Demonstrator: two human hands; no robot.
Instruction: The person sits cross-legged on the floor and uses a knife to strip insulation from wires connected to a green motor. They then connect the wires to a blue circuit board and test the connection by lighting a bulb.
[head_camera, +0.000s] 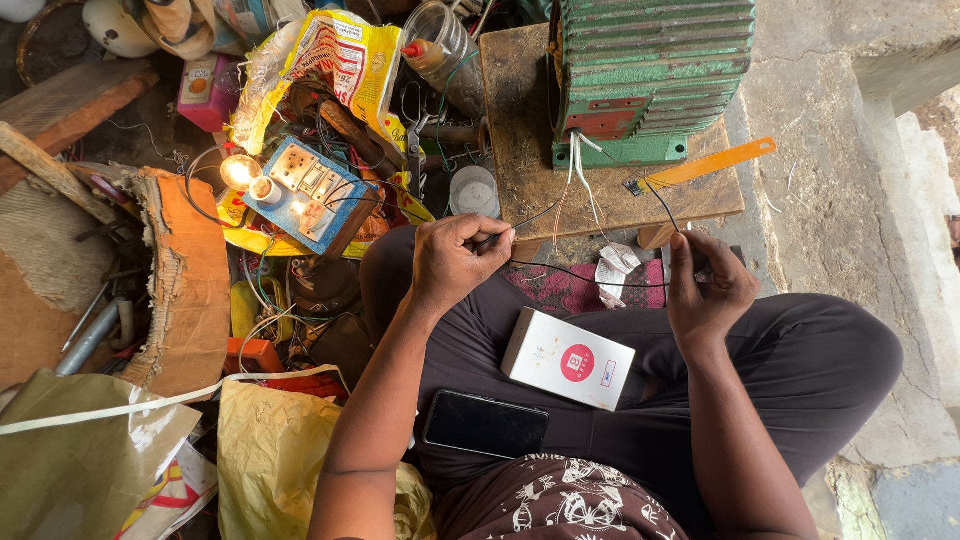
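A thin black wire (590, 278) is sagging between both hands above the lap, pulled out lengthwise, likely so it can be worked on. The left hand (455, 262) is pinching one end, fingers closed on it; the right hand (705, 285) is gripping the other, tip poking upward. A white box (567, 358) and phone (486, 424) are resting nearer; a green motor (650, 75) is sitting farther off.

Thing: thin black insulated wire (590, 281)
Shape: long, slender, sagging in a shallow curve, both ends bent upward
Place: centre of frame, stretched above the lap, below the wooden board
Left end: pinched at upper centre, tip pointing up and right
Right end: pinched right of centre, tip rising up-left
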